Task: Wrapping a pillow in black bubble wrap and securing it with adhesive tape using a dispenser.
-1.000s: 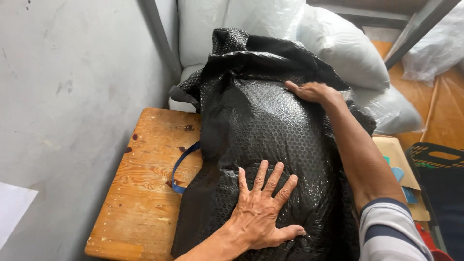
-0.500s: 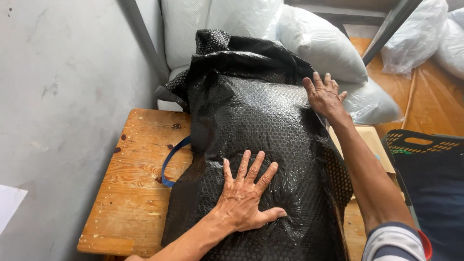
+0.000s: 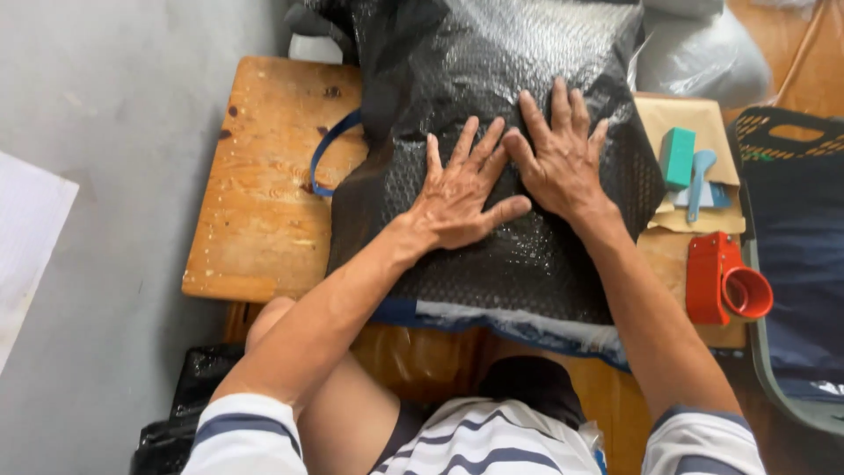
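Two flat, spread hands, left hand and right hand, press the black bubble-wrap bundle, which runs toward twelve o'clock, gripping nothing.

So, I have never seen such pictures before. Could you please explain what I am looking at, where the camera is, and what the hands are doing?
No machine is here: a person wears a camera on the head, and it looks down at that person's own two bare hands. The left hand and the right hand lie flat, side by side, with fingers spread, on a big parcel wrapped in black bubble wrap. Neither hand grips anything; both press on the wrap. The parcel rests on a wooden table. A blue strap shows at its left edge. To the right lie a red tape dispenser, a green block and a brown envelope. A dark crate stands beside the table.
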